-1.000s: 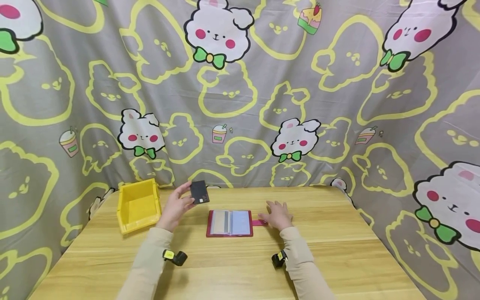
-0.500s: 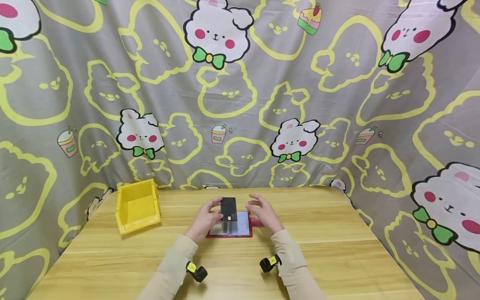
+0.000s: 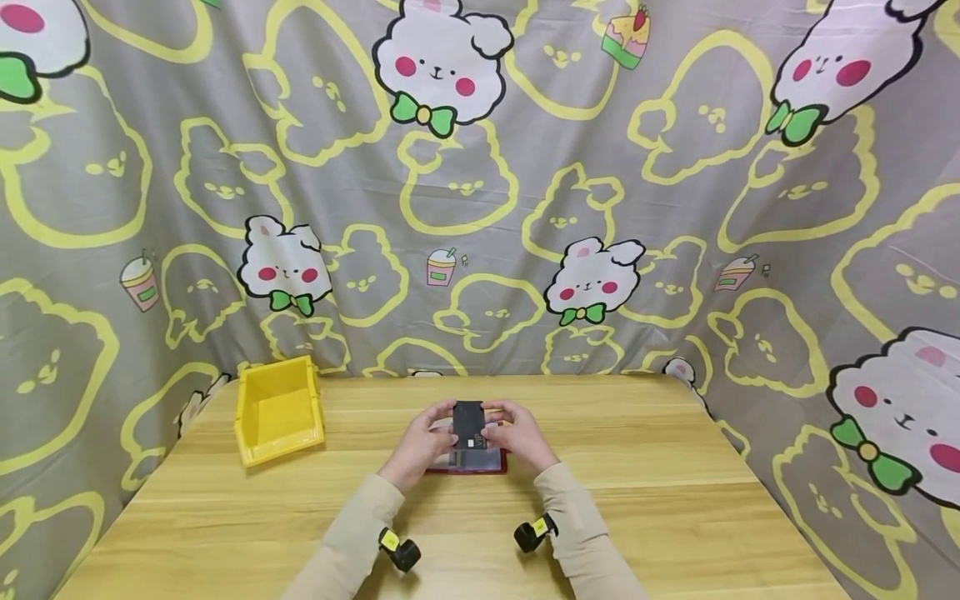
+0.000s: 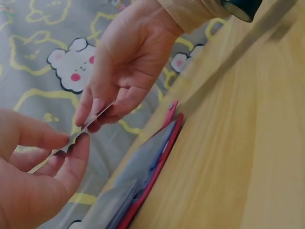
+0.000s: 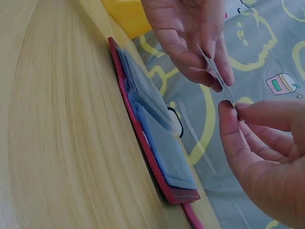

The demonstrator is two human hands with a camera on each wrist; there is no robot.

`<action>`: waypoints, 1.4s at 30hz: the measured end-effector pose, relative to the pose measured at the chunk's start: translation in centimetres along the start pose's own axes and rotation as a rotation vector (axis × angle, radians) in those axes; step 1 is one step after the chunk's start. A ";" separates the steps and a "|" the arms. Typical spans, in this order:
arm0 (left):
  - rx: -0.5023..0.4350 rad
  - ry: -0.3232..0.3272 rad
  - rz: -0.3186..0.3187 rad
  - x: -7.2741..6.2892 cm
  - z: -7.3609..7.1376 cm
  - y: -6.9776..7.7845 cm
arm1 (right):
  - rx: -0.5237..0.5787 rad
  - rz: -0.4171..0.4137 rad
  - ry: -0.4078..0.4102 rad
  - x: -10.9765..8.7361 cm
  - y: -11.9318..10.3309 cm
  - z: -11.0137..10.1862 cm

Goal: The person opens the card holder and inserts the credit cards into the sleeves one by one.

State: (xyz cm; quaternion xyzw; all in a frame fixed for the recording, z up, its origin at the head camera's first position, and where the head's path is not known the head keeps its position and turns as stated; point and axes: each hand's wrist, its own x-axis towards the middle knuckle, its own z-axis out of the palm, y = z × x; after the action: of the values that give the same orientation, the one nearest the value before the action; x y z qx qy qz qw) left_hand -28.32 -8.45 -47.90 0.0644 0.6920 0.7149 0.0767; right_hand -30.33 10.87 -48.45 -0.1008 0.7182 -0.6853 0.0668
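A black card marked VIP is held up in the middle of the head view. My left hand pinches its left edge, and my right hand pinches the right edge. Seen edge-on in the right wrist view, the card is a thin strip between both sets of fingertips. Beneath it a red card holder lies open on the table, partly hidden by the hands and card. Its clear plastic sleeves stand slightly raised, and a pink snap strap sticks out at one end.
A yellow plastic bin stands at the back left of the wooden table. Behind the table hangs a grey curtain with cartoon rabbits. A small black camera is strapped to each wrist.
My left hand has carried the card rightward from beside the bin to above the card holder. My right hand has left the strap and come inward to take the card's other edge.
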 end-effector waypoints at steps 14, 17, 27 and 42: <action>0.564 0.111 0.159 -0.4 -4.5 3.0 | 0.054 0.001 0.067 0.0 -0.4 -0.4; 0.692 0.097 0.166 -0.6 -5.8 3.2 | 0.067 0.005 0.074 0.0 -0.5 -0.6; 1.112 0.034 0.050 -0.3 -7.1 1.7 | 0.061 0.007 0.111 0.2 -0.7 -1.3; 1.110 0.020 -0.063 -0.9 -7.0 -0.4 | 0.085 0.057 0.143 0.2 0.6 -1.5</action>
State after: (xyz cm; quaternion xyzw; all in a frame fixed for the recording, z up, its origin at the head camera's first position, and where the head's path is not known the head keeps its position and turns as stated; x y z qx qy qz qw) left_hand -28.80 -15.53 -48.53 0.0676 0.9671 0.2409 0.0460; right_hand -30.91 12.30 -48.91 -0.0282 0.6941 -0.7183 0.0391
